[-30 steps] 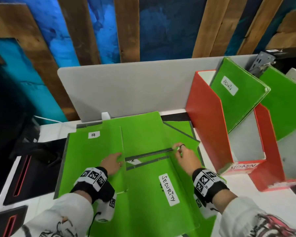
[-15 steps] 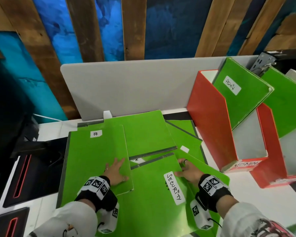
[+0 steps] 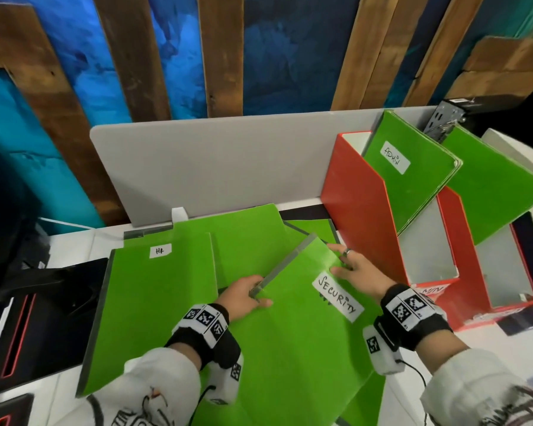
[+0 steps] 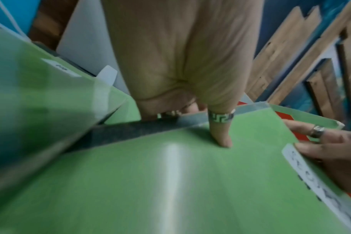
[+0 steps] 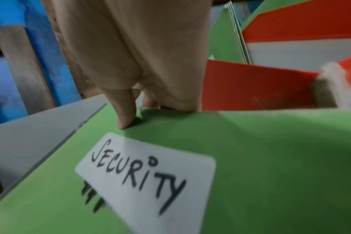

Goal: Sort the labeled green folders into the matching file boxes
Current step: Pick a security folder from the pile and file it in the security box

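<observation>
Both hands pinched the SECURITY folder (image 3: 302,339), thumbs on its green cover and fingers curled under its edges. The left hand (image 3: 243,298) gripped the grey spine edge at the near corner; the right hand (image 3: 356,272) gripped the far right edge just beyond the white label, beside the red ADMIN file box (image 3: 360,207). So the folder lay between the two grips, its far edge raised off the stack and its near end low over the worktop (image 3: 71,250).

Two red file boxes showed, the second (image 3: 471,265) right of the first, each holding green folders; the count inside was hard to tell, perhaps two in the ADMIN box. On the worktop the HR folder (image 3: 154,302) lay left of the lifted one, with at least two more beneath.

Half a second earlier both hands lay flat on the folder and it rested on the pile; now it was tilted up.
</observation>
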